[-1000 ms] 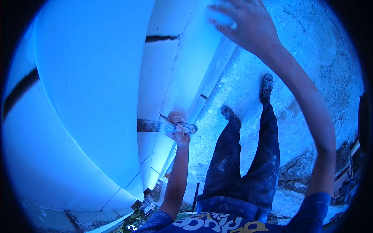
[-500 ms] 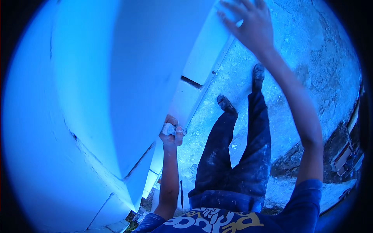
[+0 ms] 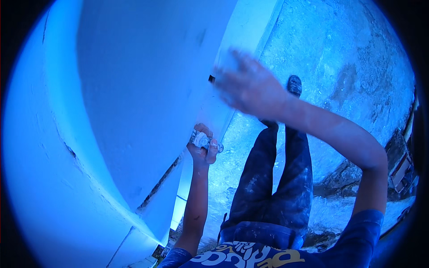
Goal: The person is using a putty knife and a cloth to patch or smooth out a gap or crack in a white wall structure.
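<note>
I am standing close against a tall white wall [image 3: 147,89], looking straight down along it, so the plaster fills the left of my view and the rough ground [image 3: 348,67] spreads out to the right.

My left hand [image 3: 203,149] hangs low at my side, right beside the wall face. Its fingers are curled tight around a small pale tool [image 3: 202,140] that pokes out on both sides of my fist; it is caked white and too small for me to tell exactly what kind it is. I grip it in a full fist, which keeps it steady near the surface.

My right hand [image 3: 250,87] is raised higher, open with the fingers spread wide and holding nothing. It is blurred, so I cannot tell whether the palm touches the wall or only hovers just beside it, near a dark gap [image 3: 211,79] between 2 wall panels.

Another dark joint [image 3: 158,185] runs through the wall lower down, below my fist. My paint-flecked trousers [image 3: 277,187] and 1 shoe [image 3: 294,85] show beneath my raised arm, feet planted near the wall's base.
</note>
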Action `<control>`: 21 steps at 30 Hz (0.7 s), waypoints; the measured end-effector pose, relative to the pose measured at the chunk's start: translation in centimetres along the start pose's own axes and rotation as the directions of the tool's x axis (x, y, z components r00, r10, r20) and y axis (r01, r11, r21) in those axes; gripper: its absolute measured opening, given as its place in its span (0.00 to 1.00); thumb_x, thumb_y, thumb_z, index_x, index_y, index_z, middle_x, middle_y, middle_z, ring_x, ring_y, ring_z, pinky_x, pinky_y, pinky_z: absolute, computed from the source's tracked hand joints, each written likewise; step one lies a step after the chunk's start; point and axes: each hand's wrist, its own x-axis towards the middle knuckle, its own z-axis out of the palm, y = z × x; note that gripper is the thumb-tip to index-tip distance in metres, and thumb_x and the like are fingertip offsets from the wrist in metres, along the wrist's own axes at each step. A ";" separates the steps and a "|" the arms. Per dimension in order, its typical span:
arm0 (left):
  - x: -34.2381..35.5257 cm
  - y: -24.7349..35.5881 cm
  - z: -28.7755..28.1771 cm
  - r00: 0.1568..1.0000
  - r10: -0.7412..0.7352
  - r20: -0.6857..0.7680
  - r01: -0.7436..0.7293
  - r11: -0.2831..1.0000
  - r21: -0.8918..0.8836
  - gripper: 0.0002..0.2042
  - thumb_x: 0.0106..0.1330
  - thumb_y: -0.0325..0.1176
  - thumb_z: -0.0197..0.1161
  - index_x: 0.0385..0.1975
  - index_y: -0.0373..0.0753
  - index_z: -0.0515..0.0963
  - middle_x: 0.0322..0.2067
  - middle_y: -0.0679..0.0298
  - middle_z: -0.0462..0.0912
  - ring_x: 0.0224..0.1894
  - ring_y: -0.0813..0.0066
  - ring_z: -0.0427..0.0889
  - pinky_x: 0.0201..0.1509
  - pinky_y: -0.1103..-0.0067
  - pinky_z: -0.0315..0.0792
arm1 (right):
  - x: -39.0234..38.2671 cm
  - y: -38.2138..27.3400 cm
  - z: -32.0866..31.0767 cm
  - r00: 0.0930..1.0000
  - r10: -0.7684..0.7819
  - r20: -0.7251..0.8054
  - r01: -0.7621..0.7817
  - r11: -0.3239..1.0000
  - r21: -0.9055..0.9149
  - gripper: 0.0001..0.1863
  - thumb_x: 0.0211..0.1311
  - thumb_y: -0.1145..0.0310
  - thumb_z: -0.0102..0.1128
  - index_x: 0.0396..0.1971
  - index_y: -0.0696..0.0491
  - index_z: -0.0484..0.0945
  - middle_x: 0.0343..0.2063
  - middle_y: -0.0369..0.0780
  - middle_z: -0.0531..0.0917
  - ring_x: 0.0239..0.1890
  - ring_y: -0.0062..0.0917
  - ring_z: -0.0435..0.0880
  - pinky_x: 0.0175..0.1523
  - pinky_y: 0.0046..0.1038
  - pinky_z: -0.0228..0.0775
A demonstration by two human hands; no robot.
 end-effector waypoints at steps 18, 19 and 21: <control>0.6 0.2 0.4 0.995 0.071 0.073 -0.079 0.991 0.112 0.17 0.56 0.43 0.64 0.22 0.39 0.64 0.22 0.65 0.65 0.27 0.71 0.65 0.32 0.72 0.58 | 4.6 9.6 -2.3 0.955 0.192 -0.226 -0.231 0.959 -0.162 0.14 0.59 0.57 0.68 0.44 0.44 0.84 0.48 0.34 0.82 0.54 0.34 0.78 0.57 0.41 0.70; 0.5 0.1 0.2 0.995 0.069 0.067 -0.077 0.990 0.121 0.17 0.56 0.43 0.64 0.22 0.39 0.64 0.22 0.65 0.65 0.27 0.71 0.65 0.32 0.72 0.58 | 4.7 7.8 -1.5 0.938 0.285 -0.198 -0.314 0.940 -0.130 0.15 0.58 0.57 0.68 0.44 0.43 0.84 0.48 0.34 0.82 0.54 0.34 0.78 0.60 0.42 0.70; 0.1 0.1 -0.4 0.993 0.045 0.106 -0.066 0.976 0.209 0.18 0.56 0.44 0.64 0.21 0.40 0.64 0.22 0.65 0.64 0.27 0.71 0.64 0.31 0.72 0.56 | 3.4 2.3 0.9 0.967 0.064 -0.247 -0.071 0.997 -0.018 0.11 0.59 0.62 0.61 0.39 0.48 0.84 0.43 0.40 0.81 0.52 0.48 0.81 0.62 0.47 0.71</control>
